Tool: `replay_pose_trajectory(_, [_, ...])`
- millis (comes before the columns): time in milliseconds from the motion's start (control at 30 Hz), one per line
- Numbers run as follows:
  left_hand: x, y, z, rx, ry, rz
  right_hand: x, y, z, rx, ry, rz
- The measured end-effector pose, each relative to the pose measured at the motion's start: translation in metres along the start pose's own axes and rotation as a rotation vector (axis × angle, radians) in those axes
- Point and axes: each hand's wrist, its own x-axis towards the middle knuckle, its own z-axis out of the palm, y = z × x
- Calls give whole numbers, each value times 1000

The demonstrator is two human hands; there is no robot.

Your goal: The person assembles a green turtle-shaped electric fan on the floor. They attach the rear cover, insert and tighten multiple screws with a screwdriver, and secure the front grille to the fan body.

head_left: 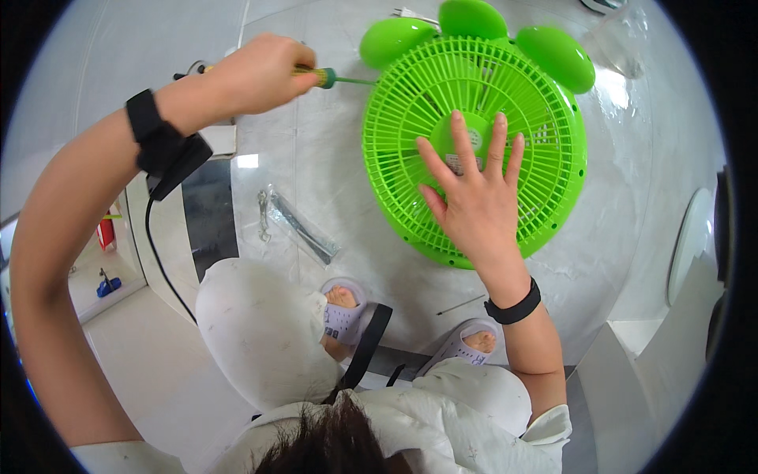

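Note:
A bright green round fan (407,186) with a slatted guard lies on the floor, three petal-like lobes along its far edge. My right hand (478,201) rests on its middle, fingers spread flat over the hub and its labels. Off the fan's far left side, my left hand (268,73) is closed round the yellow-and-green handle of a screwdriver (326,77). The screwdriver lies nearly level, and its thin shaft reaches the rim of the fan; whether the tip sits in a screw hole cannot be made out.
A clear plastic packet (302,227) with a dark strip lies left of the fan, beside a small metal chain-like piece (264,215). A thin rod (460,305) lies near my feet. Clear plastic wrapping (620,43) is at the far right. A white cabinet (647,379) stands near right.

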Motion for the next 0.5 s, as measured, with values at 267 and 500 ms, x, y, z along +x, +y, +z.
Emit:
replay_pose_trajectory(267, [-35, 5, -37, -108, 67, -120, -5, -2, -1, -167, -10, -44])
replay_pose_trajectory(500, [-145, 16, 7, -337, -26, -105, -4, -4, 3, -335, -22, -89])
